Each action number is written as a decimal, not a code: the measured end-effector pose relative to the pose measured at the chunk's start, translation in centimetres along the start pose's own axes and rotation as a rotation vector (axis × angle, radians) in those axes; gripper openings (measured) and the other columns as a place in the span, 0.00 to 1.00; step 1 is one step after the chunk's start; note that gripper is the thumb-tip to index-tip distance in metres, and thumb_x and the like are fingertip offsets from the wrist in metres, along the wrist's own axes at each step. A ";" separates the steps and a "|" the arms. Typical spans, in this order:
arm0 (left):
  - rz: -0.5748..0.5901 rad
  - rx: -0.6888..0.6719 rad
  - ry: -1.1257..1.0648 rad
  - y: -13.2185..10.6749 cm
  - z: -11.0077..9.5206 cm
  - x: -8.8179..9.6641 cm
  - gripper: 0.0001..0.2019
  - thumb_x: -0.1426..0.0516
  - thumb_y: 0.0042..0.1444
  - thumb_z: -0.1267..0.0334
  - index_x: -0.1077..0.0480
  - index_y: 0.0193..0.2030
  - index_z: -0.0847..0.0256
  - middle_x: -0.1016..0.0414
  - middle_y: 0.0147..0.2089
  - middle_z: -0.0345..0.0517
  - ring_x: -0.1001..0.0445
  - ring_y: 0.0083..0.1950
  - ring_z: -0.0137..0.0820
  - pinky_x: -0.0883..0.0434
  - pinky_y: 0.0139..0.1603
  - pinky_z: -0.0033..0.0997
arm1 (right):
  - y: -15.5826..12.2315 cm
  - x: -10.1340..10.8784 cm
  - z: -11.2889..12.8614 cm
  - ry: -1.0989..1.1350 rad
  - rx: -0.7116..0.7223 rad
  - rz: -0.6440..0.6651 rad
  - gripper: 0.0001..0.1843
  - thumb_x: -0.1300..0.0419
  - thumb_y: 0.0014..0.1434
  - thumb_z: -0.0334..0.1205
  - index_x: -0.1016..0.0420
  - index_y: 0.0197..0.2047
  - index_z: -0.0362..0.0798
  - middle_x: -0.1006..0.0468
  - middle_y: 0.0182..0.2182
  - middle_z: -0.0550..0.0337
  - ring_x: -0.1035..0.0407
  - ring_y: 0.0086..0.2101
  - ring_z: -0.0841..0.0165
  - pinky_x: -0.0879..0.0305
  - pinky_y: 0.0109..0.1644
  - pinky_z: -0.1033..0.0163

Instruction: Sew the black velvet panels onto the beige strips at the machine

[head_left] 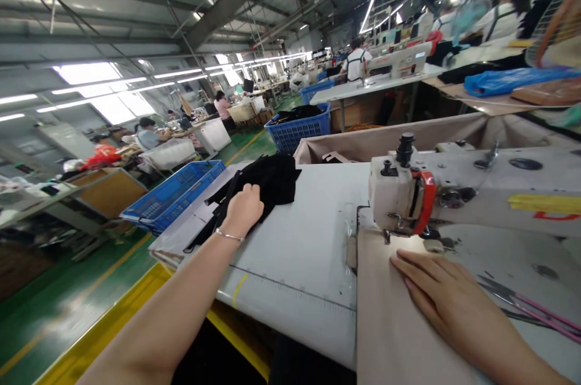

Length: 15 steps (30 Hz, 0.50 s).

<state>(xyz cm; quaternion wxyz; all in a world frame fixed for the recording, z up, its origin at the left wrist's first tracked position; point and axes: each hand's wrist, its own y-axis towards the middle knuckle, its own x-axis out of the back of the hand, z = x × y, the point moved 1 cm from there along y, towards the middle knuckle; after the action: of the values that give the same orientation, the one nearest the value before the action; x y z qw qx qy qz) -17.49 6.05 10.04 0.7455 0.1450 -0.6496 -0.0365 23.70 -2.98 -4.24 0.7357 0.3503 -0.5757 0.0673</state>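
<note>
My left hand (246,210), with a bracelet at the wrist, reaches to the far left of the sewing table. Its fingers are curled into a pile of black fabric pieces (279,176); the fingertips are hidden. On the right, my right hand (431,285) lies flat, fingers stretched out, on a light beige cloth (379,312). That cloth runs under the needle area of a white sewing machine (472,182) with an orange-red guard. Pink-handled scissors (531,306) rest on the table to the right of this hand.
A blue crate (172,194) stands left of the table, and a yellow bin (113,324) is below its edge. Beyond the table are a fabric-lined trough (390,134) and a blue basket (299,128) with dark cloth. Several people work at other machines farther off.
</note>
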 end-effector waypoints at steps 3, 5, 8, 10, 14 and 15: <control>0.045 -0.107 -0.127 -1.1 -1.4 2.2 0.21 0.50 0.56 0.70 0.35 0.57 0.64 0.28 0.52 0.55 0.27 0.51 0.42 0.31 0.53 0.39 | 0.6 0.9 0.6 0.023 -0.035 0.029 0.22 0.49 0.64 0.49 0.33 0.59 0.55 0.30 0.55 0.58 0.36 0.52 0.61 0.41 0.55 0.51; 0.244 -0.292 -0.324 -3.1 -3.9 1.9 0.19 0.50 0.60 0.64 0.33 0.57 0.59 0.25 0.48 0.48 0.25 0.47 0.37 0.29 0.50 0.36 | 1.0 1.5 1.1 0.028 -0.050 0.050 0.22 0.49 0.64 0.51 0.33 0.59 0.54 0.30 0.55 0.57 0.37 0.52 0.60 0.41 0.55 0.50; 0.377 -0.575 -0.511 -6.3 -9.1 -0.7 0.18 0.52 0.64 0.55 0.31 0.55 0.57 0.27 0.52 0.49 0.28 0.53 0.39 0.33 0.57 0.40 | 1.3 2.1 1.6 0.028 -0.062 0.076 0.24 0.48 0.63 0.52 0.34 0.60 0.53 0.31 0.55 0.55 0.37 0.52 0.59 0.41 0.54 0.50; 0.259 -0.644 -0.514 -7.1 -12.3 -2.7 0.20 0.48 0.62 0.55 0.35 0.59 0.59 0.35 0.61 0.53 0.37 0.62 0.42 0.41 0.64 0.44 | 1.3 2.4 1.8 0.028 -0.069 0.083 0.24 0.47 0.63 0.52 0.34 0.60 0.53 0.31 0.55 0.54 0.38 0.52 0.58 0.41 0.54 0.49; 0.223 -0.590 -0.559 -5.4 -15.4 -5.2 0.20 0.41 0.56 0.53 0.32 0.52 0.61 0.31 0.54 0.53 0.34 0.57 0.43 0.37 0.59 0.44 | 1.3 2.7 2.1 0.037 -0.074 0.087 0.23 0.47 0.63 0.51 0.34 0.59 0.53 0.31 0.55 0.54 0.39 0.53 0.58 0.42 0.55 0.49; 0.237 -0.573 -0.577 -4.9 -15.7 -5.3 0.18 0.39 0.54 0.53 0.31 0.48 0.61 0.30 0.49 0.51 0.31 0.53 0.41 0.35 0.56 0.42 | 1.4 2.7 2.1 0.040 -0.075 0.085 0.23 0.47 0.63 0.50 0.34 0.59 0.53 0.31 0.55 0.54 0.39 0.53 0.58 0.42 0.55 0.49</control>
<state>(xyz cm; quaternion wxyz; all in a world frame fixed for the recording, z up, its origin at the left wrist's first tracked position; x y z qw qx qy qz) -2.31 5.34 1.90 0.5423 -0.1600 -0.8073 -0.1689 22.25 -4.03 -1.00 0.7563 0.2963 -0.5772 0.0840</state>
